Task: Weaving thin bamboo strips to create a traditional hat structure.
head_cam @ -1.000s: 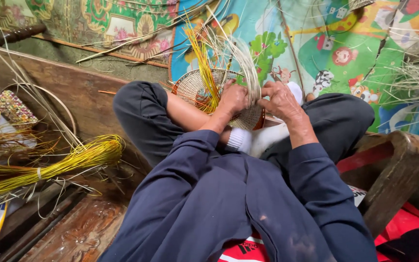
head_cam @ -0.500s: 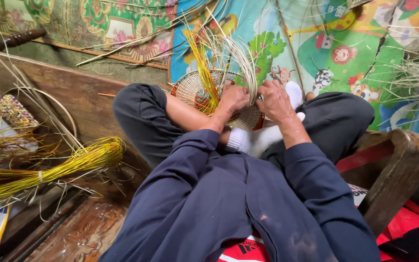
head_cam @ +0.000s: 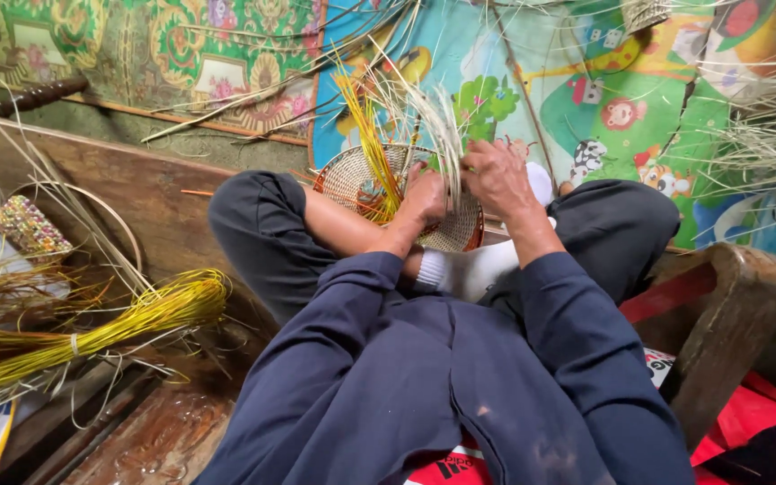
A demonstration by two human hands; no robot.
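Bright patterned mats (head_cam: 586, 108) back a half-woven basket (head_cam: 361, 184) propped against crossed legs; left hand (head_cam: 424, 196) and right hand (head_cam: 496, 175) pinch its upright pale strands (head_cam: 437, 126), keeping them taut.

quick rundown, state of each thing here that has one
woven basket: unfinished, loose strands sticking up
left hand: gripping strands at basket
right hand: pinching pale strands
yellow strand bundle: tied, lying flat
small beaded pouch: lying untouched
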